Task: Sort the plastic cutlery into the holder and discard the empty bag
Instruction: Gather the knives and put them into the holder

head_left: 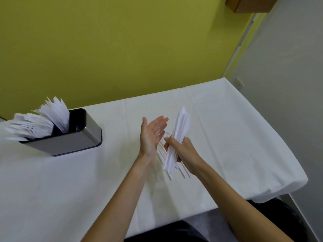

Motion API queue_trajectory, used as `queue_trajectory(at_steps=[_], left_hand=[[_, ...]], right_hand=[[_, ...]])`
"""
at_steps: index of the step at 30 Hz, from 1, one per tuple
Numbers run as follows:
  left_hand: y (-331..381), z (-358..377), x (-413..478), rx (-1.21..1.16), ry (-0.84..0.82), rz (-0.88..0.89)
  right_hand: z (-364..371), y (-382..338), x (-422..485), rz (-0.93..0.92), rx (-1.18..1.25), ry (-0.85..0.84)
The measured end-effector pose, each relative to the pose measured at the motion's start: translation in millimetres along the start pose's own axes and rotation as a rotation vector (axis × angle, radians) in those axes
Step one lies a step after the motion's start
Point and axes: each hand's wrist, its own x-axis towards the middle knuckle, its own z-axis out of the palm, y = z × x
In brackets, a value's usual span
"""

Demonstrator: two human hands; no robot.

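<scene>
Cutlery (176,137) bundle being clenched by right hand (181,151), left hand (150,135) released alongside; squaring needed, then carrying to holder's (76,140) empty slot.

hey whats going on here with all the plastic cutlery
A person is sorting white plastic cutlery at a table covered in white cloth. The right hand grips a bundle of knives, held above the table. The left hand is open and flat beside the bundle, holding nothing. At the far left, the holder already has plenty of cutlery standing in its left compartments, while its right compartment looks empty. No bag is in view.
</scene>
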Motion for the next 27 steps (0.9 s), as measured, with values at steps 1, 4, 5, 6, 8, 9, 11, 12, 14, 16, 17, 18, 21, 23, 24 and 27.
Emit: queue_trajectory(at_steps=[1, 4, 5, 6, 8, 9, 11, 12, 14, 16, 17, 18, 21, 23, 24, 27], left_hand=[[8, 1, 6, 0.069, -0.034, 0.015], [28, 5, 23, 0.268, -0.133, 0.058], [32, 6, 26, 0.32, -0.165, 0.065], [35, 5, 29, 0.362, -0.194, 0.067], [37, 4, 32, 0.415, -0.22, 0.05], [37, 3, 32, 0.431, -0.222, 0.038], [37, 3, 31, 0.461, -0.225, 0.019], [37, 3, 30, 0.478, -0.23, 0.02], [34, 3, 29, 0.515, -0.239, 0.043], [33, 4, 29, 0.562, -0.237, 0.046], [33, 4, 29, 0.586, -0.232, 0.038], [33, 3, 29, 0.614, -0.23, 0.031], [36, 1, 31, 0.647, -0.247, 0.026], [38, -2, 33, 0.656, -0.256, 0.014], [39, -4, 34, 0.673, -0.259, 0.013], [43, -6, 35, 0.71, -0.275, 0.018]], right_hand=[[-3, -1, -2, 0.01, -0.078, -0.084], [-10, -3, -4, 0.037, -0.233, -0.255], [-11, -3, -4, 0.042, -0.257, -0.282], [-12, -4, -4, 0.047, -0.271, -0.299], [-14, -6, -5, 0.057, -0.273, -0.315], [-16, -7, -5, 0.062, -0.265, -0.318], [-19, -9, -3, 0.071, -0.256, -0.32], [-20, -9, -2, 0.075, -0.258, -0.323], [-22, -9, -1, 0.078, -0.268, -0.324], [-21, -11, 1, 0.075, -0.274, -0.32], [-20, -12, 2, 0.07, -0.282, -0.322], [-19, -13, 3, 0.063, -0.288, -0.324], [-17, -17, 4, 0.033, -0.291, -0.34], [-16, -19, 4, 0.023, -0.29, -0.351], [-15, -19, 5, 0.022, -0.293, -0.356], [-15, -19, 8, 0.031, -0.327, -0.387]])
